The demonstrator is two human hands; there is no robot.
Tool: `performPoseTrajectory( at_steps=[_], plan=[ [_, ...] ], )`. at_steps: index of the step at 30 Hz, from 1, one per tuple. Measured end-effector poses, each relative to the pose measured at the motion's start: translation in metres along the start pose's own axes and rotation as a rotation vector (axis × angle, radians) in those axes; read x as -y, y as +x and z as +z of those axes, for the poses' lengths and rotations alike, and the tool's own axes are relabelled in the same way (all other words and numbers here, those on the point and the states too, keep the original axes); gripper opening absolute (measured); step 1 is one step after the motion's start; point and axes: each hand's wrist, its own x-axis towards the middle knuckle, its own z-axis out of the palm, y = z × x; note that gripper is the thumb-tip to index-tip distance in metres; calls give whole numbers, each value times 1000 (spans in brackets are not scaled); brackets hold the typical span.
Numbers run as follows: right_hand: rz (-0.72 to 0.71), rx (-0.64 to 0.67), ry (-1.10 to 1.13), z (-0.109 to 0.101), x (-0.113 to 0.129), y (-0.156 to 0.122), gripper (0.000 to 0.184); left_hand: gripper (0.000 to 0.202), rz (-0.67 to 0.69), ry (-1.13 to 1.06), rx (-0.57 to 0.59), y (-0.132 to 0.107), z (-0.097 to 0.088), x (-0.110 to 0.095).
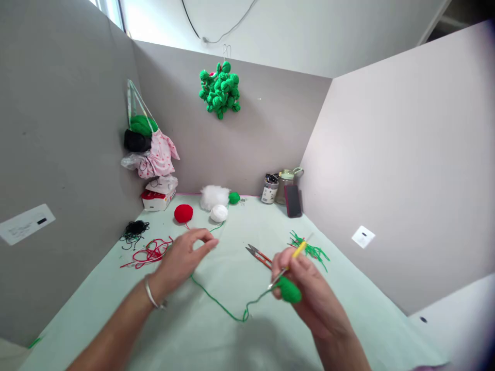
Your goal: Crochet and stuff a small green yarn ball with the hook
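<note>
Simultaneously gripping a yellow-handled hook (299, 250) and green crocheted piece (290, 290) in the right hand (309, 288) above the counter (371, 330), holding out the left hand (181, 257) with thumb and forefinger curved and hold on green yarn (243, 320) unclear.

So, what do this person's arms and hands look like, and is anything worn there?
The left hand and right hand are both ungloved, and no sleeves show. A thin, rounded, silver-coloured, metal-looking bangle circles the left wrist; the right wrist shows no jewellery.
</note>
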Motion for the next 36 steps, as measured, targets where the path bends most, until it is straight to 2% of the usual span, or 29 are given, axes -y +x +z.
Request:
performPoseTrajectory(
  at_steps=[3,5,6,8,10,12,14,16,18,20,23,25,28,32,36],
  plan=[
    [40,33,5,23,-14,3,36,62,12,-185,130,-24,47,-5],
    [-5,8,26,28,-17,4,33,66,-36,-328,221,-38,61,-7],
    [-31,-10,35,29,-18,3,32,66,-113,-561,308,-43,63,-9],
    [-65,-34,40,29,-21,2,29,65,-183,-941,343,-53,56,-16],
    [-81,-41,21,29,-27,-1,28,52,-144,-1141,212,-61,43,-26],
    [-101,-49,-5,31,-35,-5,27,50,-4,-1124,35,-67,33,-32],
    [-153,-82,-24,34,-41,-9,26,68,204,-846,-86,-70,28,-31],
    [-230,-117,-47,35,-45,-14,23,70,339,-518,-89,-72,31,-21],
    [-307,-133,-104,35,-46,-18,21,42,350,-351,-73,-75,39,-8],
    [-377,-141,-196,34,-46,-23,18,29,306,-125,-36,-80,48,3],
    [-483,-161,-352,33,-45,-28,14,36,56,-337,111,-89,62,11],
    [-542,-156,-411,35,-45,-31,14,37,-64,-546,149,-94,68,11],
    [-606,-133,-435,37,-44,-33,16,46,-103,-730,149,-95,73,10],
    [-666,-108,-526,36,-48,-38,22,59,-105,-845,183,-93,80,11],
    [-777,-169,-611,34,-55,-42,30,68,-160,-917,265,-96,88,14]
  ],
)
